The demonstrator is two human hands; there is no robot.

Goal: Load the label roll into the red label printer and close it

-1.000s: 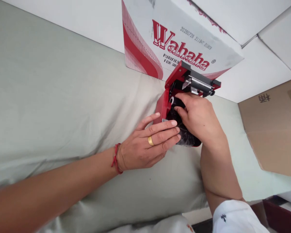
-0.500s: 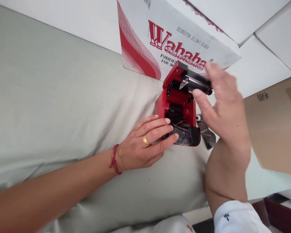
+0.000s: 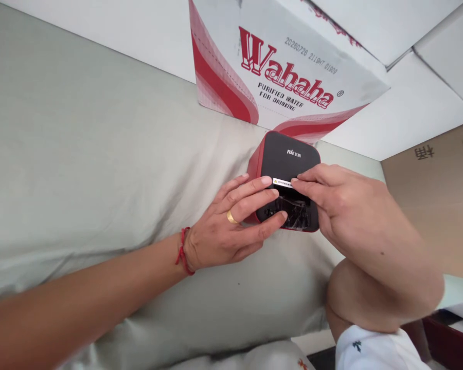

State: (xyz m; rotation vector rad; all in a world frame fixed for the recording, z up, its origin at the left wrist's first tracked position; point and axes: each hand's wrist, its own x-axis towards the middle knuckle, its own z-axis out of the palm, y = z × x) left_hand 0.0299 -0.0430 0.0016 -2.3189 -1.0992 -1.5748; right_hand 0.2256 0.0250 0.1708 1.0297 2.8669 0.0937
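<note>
A small red device with a black lid point(image 3: 287, 159) sits on a pale green cloth, lid down. My left hand point(image 3: 231, 221), with a gold ring and a red wrist cord, grips its left and front side. My right hand point(image 3: 347, 205) rests on its right side, fingertips on the lid by a white label. Crinkled black film point(image 3: 293, 213) shows at the device's front edge between my two hands.
A white and red "Wahaha" carton point(image 3: 281, 67) stands just behind the device. Brown cardboard point(image 3: 435, 200) lies to the right. White boxes point(image 3: 428, 97) fill the back right. The pale green cloth point(image 3: 85, 169) spreads wide to the left.
The device's lid stood open with my right hand inside it, then my right hand lifted away. Now the lid is down and my right hand rests on it. My left hand stayed put.
</note>
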